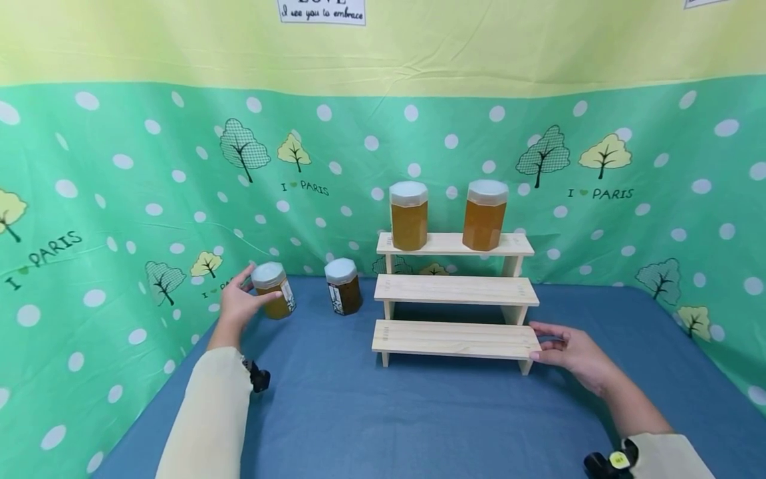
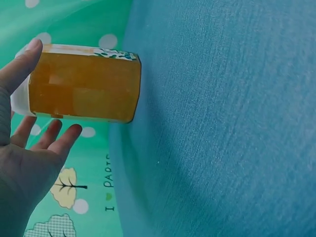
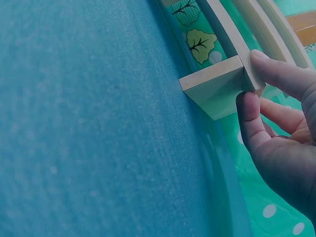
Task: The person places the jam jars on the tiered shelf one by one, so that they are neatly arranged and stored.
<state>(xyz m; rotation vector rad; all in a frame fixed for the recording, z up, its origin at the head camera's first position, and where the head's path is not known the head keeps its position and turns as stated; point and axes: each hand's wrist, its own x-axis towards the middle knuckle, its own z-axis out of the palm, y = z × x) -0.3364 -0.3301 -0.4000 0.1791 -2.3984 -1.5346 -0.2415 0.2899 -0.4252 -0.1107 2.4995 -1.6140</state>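
Note:
My left hand [image 1: 238, 303] is spread about an amber honey jar [image 1: 276, 303] with a white lid, at the left of the blue cloth. In the left wrist view the thumb [image 2: 24, 61] lies across the jar's lid end, and the other fingers extend loosely beside it, some apart from the glass. Right of it stands a darker honey jar [image 1: 344, 297] with a label. My right hand [image 1: 577, 356] holds the right end of the lowest step of a three-tier wooden stand [image 1: 457, 338], thumb at one edge and index finger at the other.
Two amber honey jars, one on the left [image 1: 409, 223] and one on the right [image 1: 485, 223], stand on the stand's top step. Blue cloth [image 1: 431, 419] covers the table. A green and yellow printed curtain [image 1: 371, 159] hangs behind.

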